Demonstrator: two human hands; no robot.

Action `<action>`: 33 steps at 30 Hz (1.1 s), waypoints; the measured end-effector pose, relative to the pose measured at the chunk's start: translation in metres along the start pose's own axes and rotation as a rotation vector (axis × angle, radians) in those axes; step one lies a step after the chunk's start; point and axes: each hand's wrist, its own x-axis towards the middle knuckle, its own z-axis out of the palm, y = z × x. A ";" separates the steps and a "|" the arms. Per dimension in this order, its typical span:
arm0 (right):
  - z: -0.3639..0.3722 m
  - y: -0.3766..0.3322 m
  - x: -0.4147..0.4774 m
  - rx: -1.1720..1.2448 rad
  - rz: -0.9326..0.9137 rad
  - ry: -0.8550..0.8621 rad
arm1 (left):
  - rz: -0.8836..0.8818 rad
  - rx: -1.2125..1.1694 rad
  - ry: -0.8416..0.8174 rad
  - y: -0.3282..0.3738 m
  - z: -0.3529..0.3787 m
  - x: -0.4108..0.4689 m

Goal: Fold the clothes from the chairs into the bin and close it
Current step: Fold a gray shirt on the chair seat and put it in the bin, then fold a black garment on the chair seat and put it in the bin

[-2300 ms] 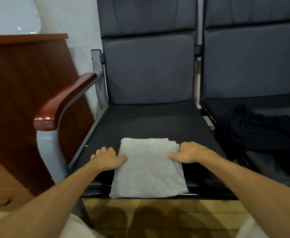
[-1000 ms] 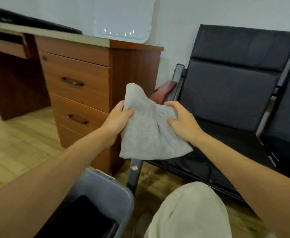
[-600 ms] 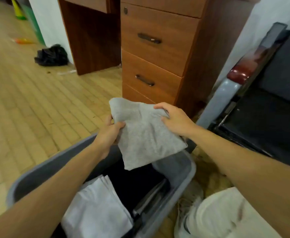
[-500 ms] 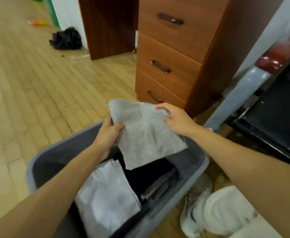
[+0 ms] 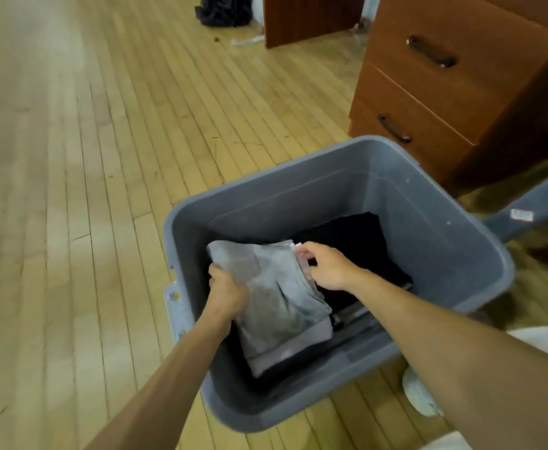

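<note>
The folded grey garment [image 5: 275, 297], held up over the rim half a second ago, is now down inside the grey plastic bin [image 5: 428, 203], on the left side where the white folded piece showed before. It lies between the two hands. The left hand [image 5: 227, 290] grips its left edge with curled fingers. The right hand [image 5: 327, 267] pinches its far right edge. Just beside it on the right lie folded black clothes [image 5: 357, 241]. The bin stands open on the wooden floor [image 5: 87, 190], near a wooden drawer cabinet [image 5: 444, 76].
</note>
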 end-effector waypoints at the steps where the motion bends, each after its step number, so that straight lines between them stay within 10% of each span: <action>1: 0.000 0.002 -0.003 -0.026 0.014 -0.023 | 0.011 0.059 0.001 -0.001 0.003 -0.003; 8: -0.063 0.013 -0.039 -0.085 0.048 0.007 | 0.343 0.420 0.055 0.038 0.029 -0.019; 23: -0.285 0.074 -0.279 -0.721 0.404 0.432 | 1.046 0.365 -0.551 0.265 0.202 -0.167; 33: -0.303 0.214 -0.473 -0.383 0.771 0.734 | 1.313 0.562 -0.856 0.311 0.375 -0.323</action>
